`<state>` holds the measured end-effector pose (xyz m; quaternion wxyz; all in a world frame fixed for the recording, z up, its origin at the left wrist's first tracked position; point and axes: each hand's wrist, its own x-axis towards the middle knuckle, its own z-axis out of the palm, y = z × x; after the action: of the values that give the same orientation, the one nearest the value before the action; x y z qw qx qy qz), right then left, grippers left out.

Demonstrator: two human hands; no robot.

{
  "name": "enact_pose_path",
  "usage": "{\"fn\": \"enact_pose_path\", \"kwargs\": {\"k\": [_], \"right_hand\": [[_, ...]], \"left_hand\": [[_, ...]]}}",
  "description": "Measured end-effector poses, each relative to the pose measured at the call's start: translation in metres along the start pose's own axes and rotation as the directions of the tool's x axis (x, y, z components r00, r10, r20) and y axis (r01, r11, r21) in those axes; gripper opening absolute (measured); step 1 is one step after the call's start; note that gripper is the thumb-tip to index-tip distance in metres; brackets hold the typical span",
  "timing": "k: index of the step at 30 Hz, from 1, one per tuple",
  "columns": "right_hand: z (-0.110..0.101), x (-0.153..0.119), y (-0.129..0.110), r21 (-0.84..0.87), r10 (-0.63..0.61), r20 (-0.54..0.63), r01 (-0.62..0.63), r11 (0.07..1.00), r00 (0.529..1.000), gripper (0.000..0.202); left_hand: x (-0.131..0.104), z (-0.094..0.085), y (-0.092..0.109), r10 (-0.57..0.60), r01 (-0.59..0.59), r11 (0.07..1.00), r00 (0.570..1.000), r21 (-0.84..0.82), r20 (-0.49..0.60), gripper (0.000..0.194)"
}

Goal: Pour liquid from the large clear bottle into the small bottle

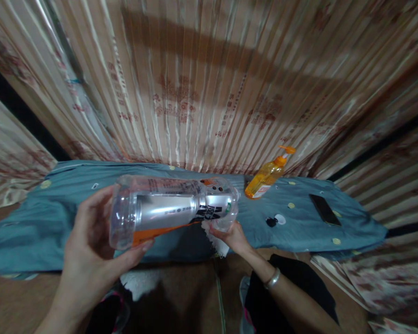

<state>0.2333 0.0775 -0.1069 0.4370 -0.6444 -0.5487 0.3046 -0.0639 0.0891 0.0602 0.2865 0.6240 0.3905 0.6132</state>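
A large clear plastic bottle [172, 206] with a silver, orange and black label lies sideways in the air over the bed. My left hand [94, 246] is wrapped round its wide end, thumb below and fingers behind. At the narrower right end, my right hand [235, 237] is closed on a white cloth [218, 240] with a ragged edge, held against the underside of the bottle. Some of the right fingers are hidden behind the bottle and cloth. To the right, an orange pump bottle [264, 178] of yellow liquid leans on the bedding.
Blue-green patterned bedding [306, 232] spans the low surface before me. A dark phone [324, 209] lies at its right, and a small black item [271, 222] sits beside a white disc [280, 219]. Striped curtains [209, 93] hang behind and at both sides.
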Motion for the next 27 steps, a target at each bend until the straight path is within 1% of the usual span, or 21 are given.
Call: {"fn": "enact_pose_path", "kwargs": {"k": [5,9,14,18,27], "right_hand": [[-0.0010,0.0004,-0.0028,0.002,0.011,0.014,-0.011,1.000,1.000,0.027],[-0.0008,0.0002,-0.0027,-0.001,0.000,0.026,0.000,1.000,1.000,0.026],[0.0009,-0.0001,-0.0002,-0.001,-0.012,-0.005,0.012,1.000,1.000,0.030],[0.0013,0.0002,0.0012,-0.020,-0.018,-0.012,0.017,1.000,1.000,0.028],[0.0002,0.0003,0.0010,-0.016,-0.015,0.011,0.015,1.000,1.000,0.027]], "left_hand": [[-0.0004,0.0012,0.0003,0.018,-0.018,1.000,1.000,-0.005,0.001,0.084],[-0.0007,-0.0008,-0.0010,0.009,-0.009,0.999,1.000,0.034,-0.013,0.089],[-0.0006,-0.0025,-0.0029,0.032,-0.030,0.996,0.999,0.090,-0.025,0.090],[-0.0013,-0.0041,-0.0045,0.046,-0.041,0.988,0.999,0.150,-0.026,0.092],[-0.0021,-0.0037,-0.0048,0.016,-0.013,0.994,0.999,0.113,-0.028,0.091]]}}
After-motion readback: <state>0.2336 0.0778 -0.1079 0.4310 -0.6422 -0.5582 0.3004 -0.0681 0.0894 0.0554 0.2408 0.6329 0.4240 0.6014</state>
